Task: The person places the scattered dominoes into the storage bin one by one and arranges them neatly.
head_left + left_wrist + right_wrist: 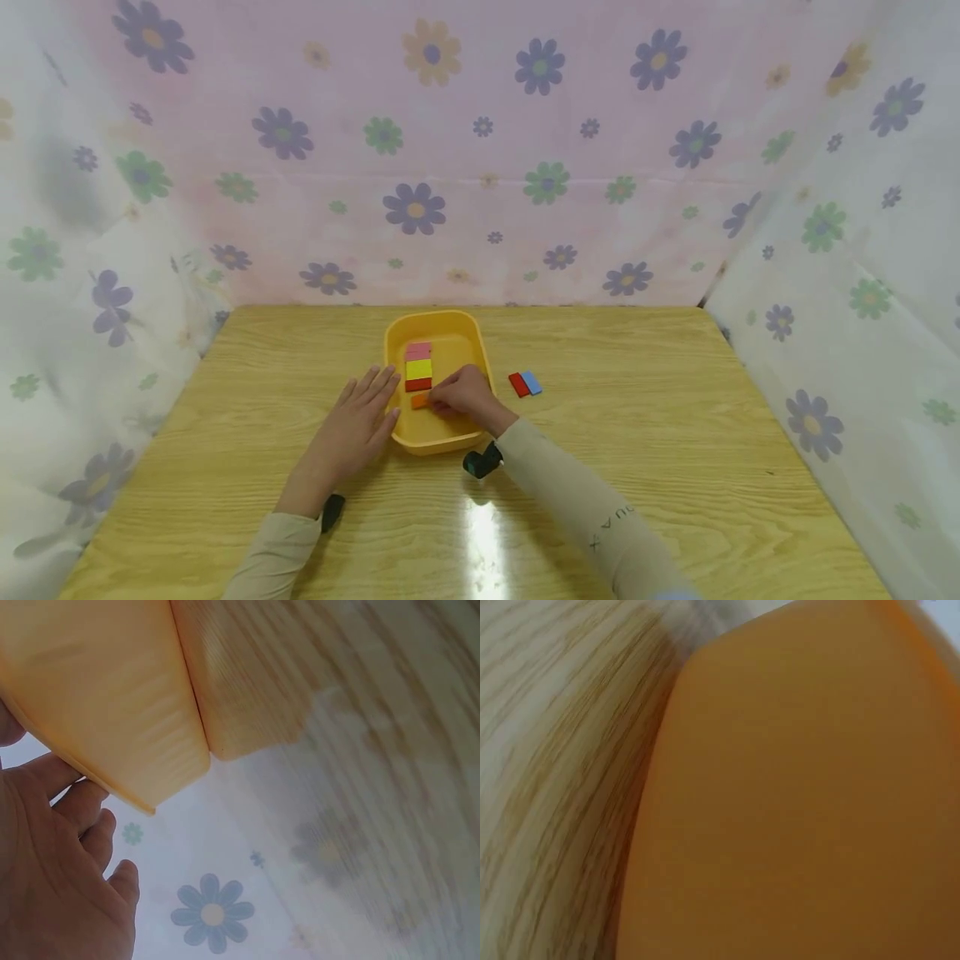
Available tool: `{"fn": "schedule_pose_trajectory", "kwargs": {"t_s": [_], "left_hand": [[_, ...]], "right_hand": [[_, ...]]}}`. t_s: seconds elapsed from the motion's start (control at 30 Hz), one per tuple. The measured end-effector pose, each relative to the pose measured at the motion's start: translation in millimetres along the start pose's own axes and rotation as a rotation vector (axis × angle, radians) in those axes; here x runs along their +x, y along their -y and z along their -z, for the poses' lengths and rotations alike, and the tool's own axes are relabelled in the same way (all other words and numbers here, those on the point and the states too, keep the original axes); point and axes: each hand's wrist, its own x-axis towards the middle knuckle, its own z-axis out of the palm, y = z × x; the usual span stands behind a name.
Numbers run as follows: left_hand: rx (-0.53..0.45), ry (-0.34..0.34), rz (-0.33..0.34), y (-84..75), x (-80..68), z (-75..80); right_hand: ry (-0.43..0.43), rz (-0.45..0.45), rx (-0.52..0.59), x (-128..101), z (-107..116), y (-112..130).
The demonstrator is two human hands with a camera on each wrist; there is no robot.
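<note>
A yellow tray (476,343) stands mid-table. Inside it lie a pink block (418,350), a yellow block (419,368) and a red block (418,384) in a column. My right hand (463,395) reaches into the tray and pinches an orange block (419,401) just below the red one. My left hand (357,422) lies flat with straight fingers against the tray's left wall; the left wrist view shows its fingers (90,825) beside the tray's outer wall (97,697). The right wrist view is filled by the tray's wall (802,802).
A red block (518,384) and a blue block (531,382) lie side by side on the wooden table (637,433), right of the tray. Flowered cloth walls (480,150) close in the back and both sides.
</note>
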Motion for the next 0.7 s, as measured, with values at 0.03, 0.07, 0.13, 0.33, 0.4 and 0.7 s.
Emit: {"fn": "schedule_pose_trajectory", "kwargs": {"t_s": [0.03, 0.07, 0.13, 0.33, 0.4, 0.7], "left_hand": [[0.001, -0.002, 0.000, -0.2, -0.2, 0.3], [0.000, -0.005, 0.001, -0.4, -0.5, 0.7], [0.000, -0.011, 0.003, -0.8, -1.0, 1.4], [-0.008, -0.015, 0.003, -1.8, -1.3, 1.5], [-0.008, -0.011, 0.000, -1.7, -1.0, 0.9], [-0.007, 0.003, 0.006, -2.8, 0.4, 0.5]], "right_hand": [[-0.002, -0.008, -0.018, 2, -1, -1], [-0.003, -0.012, -0.031, 3, -1, -1], [0.002, -0.019, -0.056, 7, -3, -2], [0.001, -0.033, -0.090, 12, -5, -3], [-0.005, -0.036, -0.104, 12, -5, -3], [-0.023, -0.033, -0.143, 14, -3, 1]]}}
